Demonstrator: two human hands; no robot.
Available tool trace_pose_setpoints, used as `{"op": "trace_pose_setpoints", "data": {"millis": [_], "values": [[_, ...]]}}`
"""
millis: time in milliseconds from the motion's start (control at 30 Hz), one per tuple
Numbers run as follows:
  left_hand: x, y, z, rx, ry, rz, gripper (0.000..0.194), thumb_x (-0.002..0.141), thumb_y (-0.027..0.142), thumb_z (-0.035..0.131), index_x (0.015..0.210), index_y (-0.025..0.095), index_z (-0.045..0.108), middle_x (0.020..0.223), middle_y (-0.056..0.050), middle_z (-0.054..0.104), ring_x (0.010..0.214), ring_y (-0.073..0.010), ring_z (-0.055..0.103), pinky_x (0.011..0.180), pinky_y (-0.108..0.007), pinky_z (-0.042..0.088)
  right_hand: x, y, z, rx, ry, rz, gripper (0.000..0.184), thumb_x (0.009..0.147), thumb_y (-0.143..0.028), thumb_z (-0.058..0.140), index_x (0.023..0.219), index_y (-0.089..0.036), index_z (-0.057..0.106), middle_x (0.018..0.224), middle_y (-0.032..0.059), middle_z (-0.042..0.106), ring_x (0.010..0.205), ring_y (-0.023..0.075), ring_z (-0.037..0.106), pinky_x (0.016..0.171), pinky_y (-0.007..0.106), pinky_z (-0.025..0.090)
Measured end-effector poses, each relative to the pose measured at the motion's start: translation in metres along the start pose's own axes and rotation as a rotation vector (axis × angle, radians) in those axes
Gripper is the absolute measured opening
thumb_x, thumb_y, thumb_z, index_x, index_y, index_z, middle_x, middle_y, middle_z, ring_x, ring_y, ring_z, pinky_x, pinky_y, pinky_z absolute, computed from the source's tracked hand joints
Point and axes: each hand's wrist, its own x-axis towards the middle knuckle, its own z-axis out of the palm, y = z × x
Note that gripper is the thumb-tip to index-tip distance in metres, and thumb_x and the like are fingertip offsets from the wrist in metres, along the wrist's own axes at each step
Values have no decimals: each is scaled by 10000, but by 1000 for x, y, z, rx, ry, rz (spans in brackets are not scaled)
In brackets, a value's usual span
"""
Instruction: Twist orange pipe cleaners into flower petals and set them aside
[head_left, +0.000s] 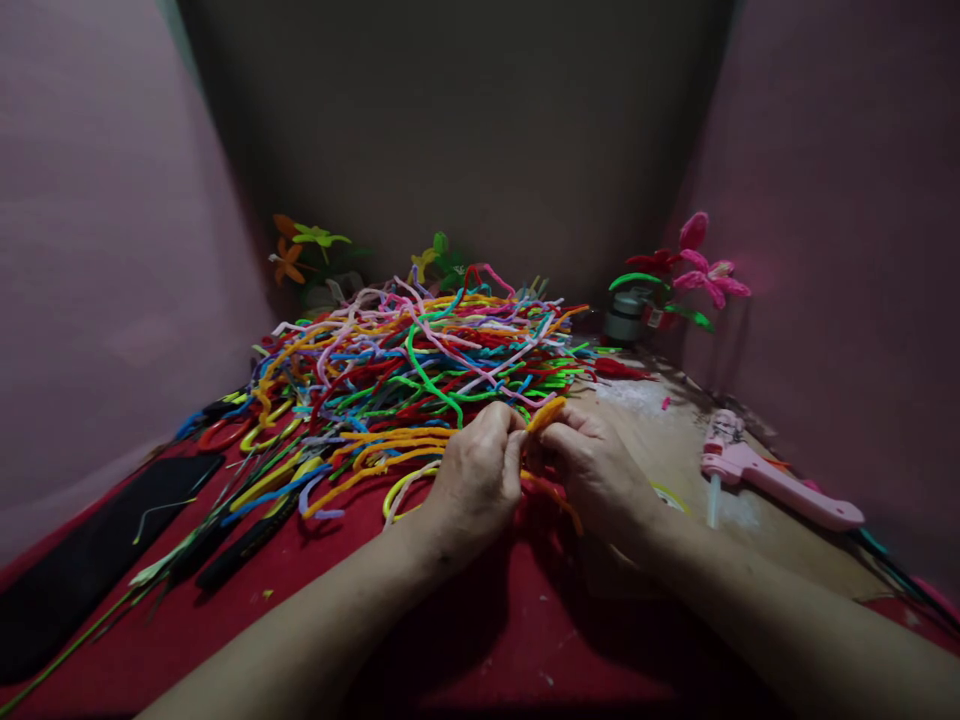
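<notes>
Both my hands meet over the front of the table, pinching an orange pipe cleaner (547, 413) between them. A folded, doubled end of it stands up between my fingertips, and an orange tail hangs below my right hand. My left hand (484, 455) is closed, thumb and forefinger at the base of the fold. My right hand (589, 460) is closed too, its fingers curled round the other side. Just left of my left hand lie several loose orange pipe cleaners (397, 440). Behind my hands rises a tangled heap of many-coloured pipe cleaners (435, 350).
At the right, a pink hot glue gun (780, 485) lies on a tan board (645, 420). A black flat pouch (90, 550), green stems (112, 605) and yellow-handled scissors (270, 430) lie left on the red cloth (300, 620). Pink pipe-cleaner flowers (709, 275) stand behind, right.
</notes>
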Motion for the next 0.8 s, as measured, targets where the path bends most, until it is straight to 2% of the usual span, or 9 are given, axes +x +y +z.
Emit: {"op": "trace_pose_setpoints", "data": {"millis": [67,133,200,233,300,433,500,700,800], "values": [[2,-2,-2,-218,-107,-159,148,819,233,430,690,168,461,544,26,462,470,-88,398,468,-214,316,-1,-5,-2,-125,-21,-31,64,674,-127,448,698,-168,490,630,-30,460,551,89,394,517,223,331],[4,-3,-7,-487,-262,-307,184,825,297,446,693,170,454,467,53,419,385,-67,329,396,-193,260,-3,-11,-3,-251,-44,-105,49,693,-144,466,719,-167,501,673,-20,484,586,96,415,546,228,352],[6,-5,-11,-677,-372,-371,209,821,341,472,705,167,460,439,63,409,352,-53,294,366,-180,227,-3,-13,-4,-298,-58,-169,26,718,-172,488,738,-166,504,703,-13,494,612,100,428,567,230,367],[7,-5,-12,-723,-389,-376,219,817,352,485,705,165,462,435,64,413,348,-49,292,362,-175,220,-3,-13,-4,-288,-61,-179,28,728,-186,499,745,-165,504,708,-12,495,615,99,431,569,230,371],[9,-5,-13,-730,-362,-362,229,813,358,500,702,160,467,437,58,431,350,-46,306,363,-169,219,-2,-11,-4,-201,-64,-163,56,746,-213,521,765,-162,509,709,-14,496,608,95,439,563,227,376],[8,-1,-9,-598,-244,-336,202,817,322,495,708,152,484,445,52,451,364,-46,331,380,-169,244,-1,-4,0,80,-77,-66,141,756,-279,581,822,-170,521,723,-19,521,602,95,489,577,242,412],[6,1,-7,-547,-199,-328,193,815,306,493,702,149,489,451,52,453,374,-46,342,388,-169,258,-1,-4,2,150,-70,-44,171,732,-295,619,812,-173,529,722,-20,538,604,100,512,587,251,429],[6,4,-8,-496,-186,-356,104,775,250,525,789,147,520,559,38,512,432,-63,430,417,-175,323,-2,-12,0,106,20,-5,145,691,-250,641,743,-144,558,667,-16,559,581,94,513,559,232,414],[8,2,-8,-338,-141,-270,82,774,226,516,747,148,518,594,33,495,468,-69,428,452,-190,354,0,-13,-3,92,5,39,137,691,-250,613,746,-141,550,648,-18,544,567,96,498,548,239,396]]}}
